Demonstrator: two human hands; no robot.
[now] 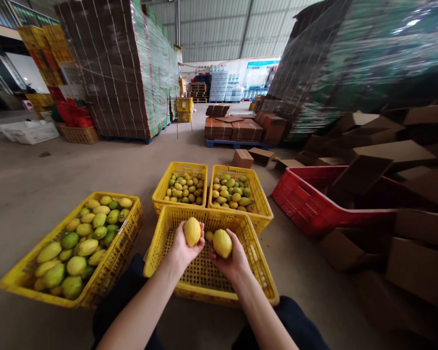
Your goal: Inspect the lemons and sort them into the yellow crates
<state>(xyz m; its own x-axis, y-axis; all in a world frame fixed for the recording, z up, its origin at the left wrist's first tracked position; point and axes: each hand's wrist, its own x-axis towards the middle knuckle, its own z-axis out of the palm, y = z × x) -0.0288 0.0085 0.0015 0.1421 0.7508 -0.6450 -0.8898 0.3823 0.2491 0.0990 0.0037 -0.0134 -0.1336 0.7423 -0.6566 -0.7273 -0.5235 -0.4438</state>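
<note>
My left hand (188, 247) is wrapped round a yellow lemon (192, 231), held upright over the yellow crate (200, 287) in front of me. Beside it, my right hand (230, 256) grips a second, rounder greenish-yellow lemon (222, 243). Between the two hands, a smaller yellow fruit (209, 236) shows inside the same crate, partly hidden by the right-hand lemon. The rest of that crate's visible floor is bare perforated plastic.
A yellow crate (12, 283) of green and yellow lemons stands at my left. Two more lemon-filled crates, one left (159, 185) and one right (262, 197), adjoin the front crate's far side. At right, a red crate (295, 201) sits among cardboard boxes (419, 265). Wrapped stacks rise behind.
</note>
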